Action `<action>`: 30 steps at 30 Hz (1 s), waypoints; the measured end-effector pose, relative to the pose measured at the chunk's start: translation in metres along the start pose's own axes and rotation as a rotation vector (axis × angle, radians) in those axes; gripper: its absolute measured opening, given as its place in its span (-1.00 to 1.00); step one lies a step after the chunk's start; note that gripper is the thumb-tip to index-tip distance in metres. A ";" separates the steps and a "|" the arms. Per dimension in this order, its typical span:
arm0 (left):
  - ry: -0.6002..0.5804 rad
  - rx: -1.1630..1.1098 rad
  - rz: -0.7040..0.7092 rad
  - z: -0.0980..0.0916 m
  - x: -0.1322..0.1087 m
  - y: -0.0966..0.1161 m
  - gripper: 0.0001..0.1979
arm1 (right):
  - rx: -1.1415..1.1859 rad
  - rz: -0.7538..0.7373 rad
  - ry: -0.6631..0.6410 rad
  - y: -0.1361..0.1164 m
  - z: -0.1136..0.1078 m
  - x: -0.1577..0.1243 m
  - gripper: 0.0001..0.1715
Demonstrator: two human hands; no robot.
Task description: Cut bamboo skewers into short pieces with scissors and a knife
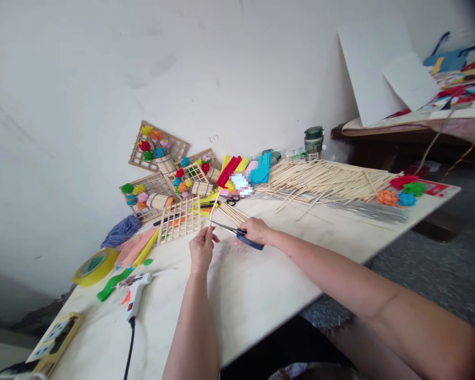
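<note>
My left hand (pixel 201 247) is closed, pinching a thin wooden stick (pixel 212 211) that points up and away from it. My right hand (pixel 255 230) is closed on blue-handled scissors (pixel 241 236), whose blades reach left to the stick just above my left fingers. Right behind the stick a small wooden lattice frame (pixel 179 218) leans on the white table (pixel 261 285).
A big pile of wooden sticks (pixel 324 179) and a bundle of wires (pixel 356 208) lie at the far right. A white glue gun (pixel 136 289), a yellow tape roll (pixel 95 266), felt strips and finished flower-decorated frames (pixel 158 145) sit at left. A power strip (pixel 55 338) lies near the corner.
</note>
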State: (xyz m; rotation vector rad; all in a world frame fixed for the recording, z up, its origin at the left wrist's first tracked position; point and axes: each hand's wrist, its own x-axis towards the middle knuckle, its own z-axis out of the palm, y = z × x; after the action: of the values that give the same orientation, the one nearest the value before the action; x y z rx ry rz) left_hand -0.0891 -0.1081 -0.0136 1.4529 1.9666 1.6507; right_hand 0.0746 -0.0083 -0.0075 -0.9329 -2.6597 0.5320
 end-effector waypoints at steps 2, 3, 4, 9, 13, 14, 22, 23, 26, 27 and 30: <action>0.020 0.056 0.012 -0.001 0.001 -0.002 -0.60 | 0.016 -0.002 -0.001 -0.001 0.000 0.000 -0.46; 0.029 0.080 0.017 -0.001 0.001 -0.003 -0.60 | 0.019 -0.003 -0.003 -0.001 0.001 0.001 -0.45; 0.036 0.102 0.020 -0.001 0.001 -0.003 -0.61 | 0.021 -0.005 -0.007 0.000 0.001 0.001 -0.45; 0.041 0.189 0.044 -0.002 0.000 -0.003 -0.64 | 0.037 -0.004 -0.020 0.002 0.002 0.003 -0.45; 0.005 0.156 0.011 -0.002 0.000 -0.002 -0.62 | 0.015 0.002 -0.015 0.005 0.001 0.002 -0.47; -0.014 0.136 -0.006 -0.002 0.000 -0.002 -0.60 | 0.002 0.007 -0.014 0.005 0.000 0.002 -0.47; -0.230 -0.068 -0.123 0.006 -0.006 0.009 -0.51 | -0.102 -0.006 0.026 0.006 -0.008 -0.001 -0.40; -0.243 -0.098 -0.139 0.005 -0.006 0.010 -0.50 | -0.102 -0.017 0.020 0.007 -0.008 -0.001 -0.41; -0.257 -0.176 -0.158 0.002 -0.006 0.013 -0.51 | -0.079 -0.042 0.007 0.009 -0.007 0.001 -0.44; -0.253 -0.194 -0.156 0.000 -0.006 0.013 -0.51 | -0.068 -0.042 0.001 0.009 -0.006 0.001 -0.44; -0.233 -0.219 -0.150 -0.003 -0.006 0.013 -0.51 | -0.050 -0.036 -0.013 0.008 -0.006 0.002 -0.46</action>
State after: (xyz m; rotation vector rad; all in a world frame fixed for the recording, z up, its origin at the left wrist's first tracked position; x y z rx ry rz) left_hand -0.0809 -0.1164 -0.0041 1.3157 1.6691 1.5025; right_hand 0.0796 0.0001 -0.0054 -0.8962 -2.7071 0.4674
